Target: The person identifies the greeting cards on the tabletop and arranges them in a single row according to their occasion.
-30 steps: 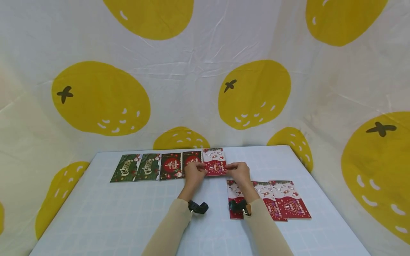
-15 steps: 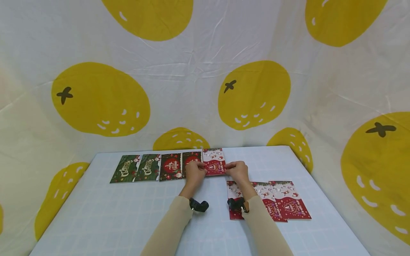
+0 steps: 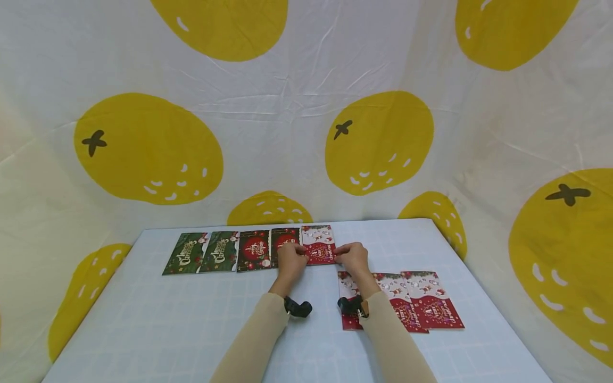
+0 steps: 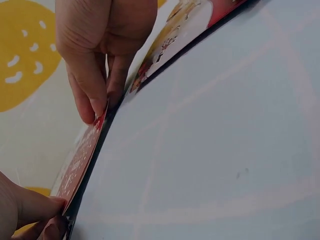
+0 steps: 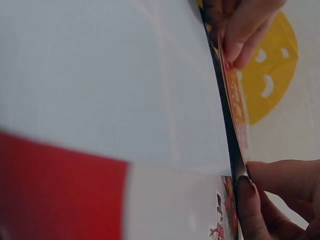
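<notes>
My left hand (image 3: 290, 260) pinches the left edge of a red and white Christmas card (image 3: 319, 252). At its right edge, my right hand (image 3: 354, 258) pinches the same card between thumb and finger. It stands at the right end of the back row, with a dark shadow line under its near edge in the left wrist view. To its left lie two dark cards with red circles, the outer one (image 3: 254, 250) fully seen and the inner one (image 3: 282, 238) partly behind my left hand. Farther left are two green cards (image 3: 218, 251).
Three red and white cards (image 3: 435, 300) lie overlapping in a nearer row at the right, partly under my right forearm. The pale checked table (image 3: 167, 324) meets a cloth backdrop (image 3: 287, 149) with yellow fruit at its back edge.
The pinched card has come down slightly and a little toward me, its top edge now lower in the head view. My right hand has shifted slightly left. The other cards stay put.
</notes>
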### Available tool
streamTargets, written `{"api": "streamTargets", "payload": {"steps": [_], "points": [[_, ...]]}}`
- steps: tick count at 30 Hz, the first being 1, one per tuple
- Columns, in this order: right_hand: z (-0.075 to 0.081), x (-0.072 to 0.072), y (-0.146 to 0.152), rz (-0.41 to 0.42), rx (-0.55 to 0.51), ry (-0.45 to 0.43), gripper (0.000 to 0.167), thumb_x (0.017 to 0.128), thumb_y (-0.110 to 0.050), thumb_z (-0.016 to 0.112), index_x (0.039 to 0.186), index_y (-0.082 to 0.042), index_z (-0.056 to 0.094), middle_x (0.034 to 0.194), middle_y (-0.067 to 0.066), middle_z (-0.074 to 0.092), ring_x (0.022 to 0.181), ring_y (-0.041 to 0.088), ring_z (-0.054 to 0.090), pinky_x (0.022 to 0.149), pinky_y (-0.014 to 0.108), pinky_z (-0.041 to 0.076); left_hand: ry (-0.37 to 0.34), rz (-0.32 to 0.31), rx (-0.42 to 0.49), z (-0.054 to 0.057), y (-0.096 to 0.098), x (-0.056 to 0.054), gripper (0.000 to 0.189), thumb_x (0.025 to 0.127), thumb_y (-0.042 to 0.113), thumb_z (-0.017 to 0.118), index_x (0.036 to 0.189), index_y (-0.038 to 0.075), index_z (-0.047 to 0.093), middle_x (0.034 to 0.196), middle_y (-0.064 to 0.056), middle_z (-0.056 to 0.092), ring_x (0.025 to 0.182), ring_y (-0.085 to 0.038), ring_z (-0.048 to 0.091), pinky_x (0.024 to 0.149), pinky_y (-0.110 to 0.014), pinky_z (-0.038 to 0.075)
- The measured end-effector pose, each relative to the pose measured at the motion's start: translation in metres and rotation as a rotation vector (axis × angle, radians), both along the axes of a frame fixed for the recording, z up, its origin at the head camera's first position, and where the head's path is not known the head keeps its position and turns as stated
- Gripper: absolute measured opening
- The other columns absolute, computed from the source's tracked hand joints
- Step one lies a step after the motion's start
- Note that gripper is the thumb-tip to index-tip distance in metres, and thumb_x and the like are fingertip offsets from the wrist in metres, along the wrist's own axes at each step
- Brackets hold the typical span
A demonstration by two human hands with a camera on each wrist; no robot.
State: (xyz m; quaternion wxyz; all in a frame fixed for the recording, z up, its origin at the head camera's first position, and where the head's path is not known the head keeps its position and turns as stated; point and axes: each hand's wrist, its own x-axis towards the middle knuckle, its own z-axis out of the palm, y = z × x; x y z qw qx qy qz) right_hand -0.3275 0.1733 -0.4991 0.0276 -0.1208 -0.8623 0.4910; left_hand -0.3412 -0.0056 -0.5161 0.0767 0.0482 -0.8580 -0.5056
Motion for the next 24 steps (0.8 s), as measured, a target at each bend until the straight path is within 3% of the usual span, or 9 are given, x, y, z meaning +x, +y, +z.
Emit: {"api": "streamTargets", "payload": {"steps": [15,24], "points": [[-0.0066,-0.0058,-0.0028,-0.007,0.045,-0.009,0.015,0.092,0.004,0.073,0.104,-0.002,0.081,0.123,0.020,0.071,0.121,0.038,0.063,0.102,0.049,0.053,-0.002,-0.003,0.017,-0.0037,-0.0010,0.0010,0.017,0.083,-0.005,0.082,0.100,0.001,0.081,0.096,-0.009,0.071,0.092,-0.024,0.063,0.083,-0.042,0.055],[-0.0086,-0.0067,-0.0030,-0.021,0.042,-0.017,0.016,0.093,0.004,0.073,0.105,-0.003,0.081,0.123,0.020,0.071,0.121,0.038,0.063,0.102,0.049,0.053,0.010,-0.008,0.026,-0.0079,-0.0015,0.0010,0.018,0.083,-0.005,0.082,0.098,0.003,0.081,0.094,-0.008,0.071,0.082,-0.021,0.063,0.075,-0.038,0.055]]}}
